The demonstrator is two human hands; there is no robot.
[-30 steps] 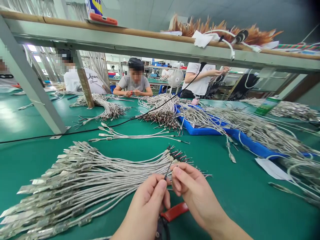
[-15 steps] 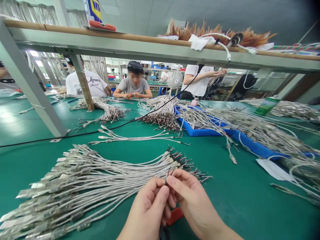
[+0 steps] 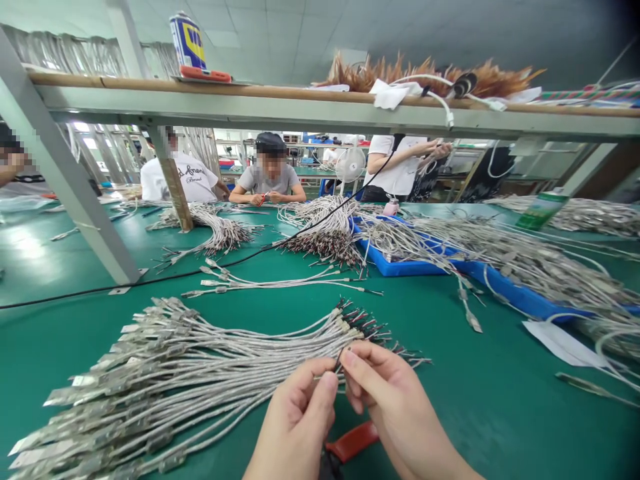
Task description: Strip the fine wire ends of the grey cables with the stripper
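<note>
In front of the near bundle of cables, my left hand and my right hand meet fingertip to fingertip. Between them shows a short bit of thin dark wire. Thumb and forefinger of each hand are pinched on it; the rest of what they hold is hidden behind the fingers. The bundle's clear-sleeved plugs point left, and its bare red, black and white wire ends lie just beyond my right hand. Below my hands, a tool with a red handle lies partly covered.
A few loose cables lie beyond the bundle, near a black cord. More cable bundles and blue trays heaped with cables fill the back and right. A shelf beam spans overhead on a slanted post. Co-workers sit and stand behind.
My right hand's fingertips have shifted slightly up and right from the left's, and more of the red handle shows. The thin wire ends seen above my fingers are now mostly hidden.
</note>
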